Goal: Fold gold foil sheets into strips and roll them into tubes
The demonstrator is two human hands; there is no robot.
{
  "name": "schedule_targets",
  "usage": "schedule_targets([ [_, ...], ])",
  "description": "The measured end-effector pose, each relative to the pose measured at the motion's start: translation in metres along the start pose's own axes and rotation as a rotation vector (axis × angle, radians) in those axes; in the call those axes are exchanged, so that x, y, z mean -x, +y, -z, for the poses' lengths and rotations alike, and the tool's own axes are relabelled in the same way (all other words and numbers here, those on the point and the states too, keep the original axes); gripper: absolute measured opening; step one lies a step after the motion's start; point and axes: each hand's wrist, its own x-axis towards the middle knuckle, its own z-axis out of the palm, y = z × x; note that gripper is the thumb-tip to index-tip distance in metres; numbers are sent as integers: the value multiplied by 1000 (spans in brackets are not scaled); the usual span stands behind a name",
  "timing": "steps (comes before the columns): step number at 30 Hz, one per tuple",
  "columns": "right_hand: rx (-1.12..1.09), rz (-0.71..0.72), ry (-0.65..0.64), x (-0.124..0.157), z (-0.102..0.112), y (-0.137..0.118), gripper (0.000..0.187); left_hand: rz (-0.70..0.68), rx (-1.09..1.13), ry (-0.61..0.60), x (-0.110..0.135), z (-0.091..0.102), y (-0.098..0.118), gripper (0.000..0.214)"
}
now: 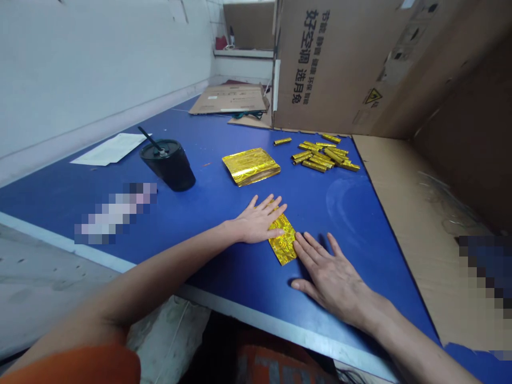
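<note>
A gold foil sheet (283, 240) lies flat on the blue table (224, 202) between my hands. My left hand (258, 220) lies flat with its fingers spread, the fingertips resting on the sheet's left and upper edge. My right hand (328, 272) also lies flat and open, its fingertips touching the sheet's right edge. A stack of gold foil sheets (251, 166) sits farther back. Several rolled gold foil tubes (325, 154) lie in a pile at the back right.
A black cup with a straw (168, 164) stands at the left. A white paper (110, 149) lies behind it. Large cardboard boxes (340, 64) wall the back and right, with flat cardboard (416, 213) on the table's right side. The table's near edge (256, 320) runs below my hands.
</note>
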Motion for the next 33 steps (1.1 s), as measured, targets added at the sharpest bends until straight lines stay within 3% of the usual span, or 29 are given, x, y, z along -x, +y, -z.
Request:
schedule_targets([
  [6, 21, -5, -102, 3, 15, 0, 64, 10, -2, -11, 0, 2, 2, 71],
  [10, 18, -27, -8, 4, 21, -4, 53, 12, 0, -15, 0, 3, 2, 71],
  [13, 2, 34, 42, 2, 14, -8, 58, 8, -6, -14, 0, 4, 3, 70],
  [19, -67, 72, -153, -1, -1, -17, 73, 3, -12, 10, 0, 1, 1, 71],
  [23, -90, 57, -195, -1, 2, -20, 77, 84, -17, 28, -1, 1, -1, 76],
  [26, -91, 58, -198, -1, 3, -20, 76, 138, -24, 82, 6, 7, 10, 76],
  [28, -90, 59, -199, -1, 4, -20, 76, 39, -2, 139, 14, 9, 23, 75],
  [31, -92, 58, -208, -2, 6, -20, 75, -214, 80, 92, 25, 6, 38, 78],
  [33, -92, 55, -214, -3, 7, -20, 75, -264, 101, 71, 29, 1, 39, 80],
])
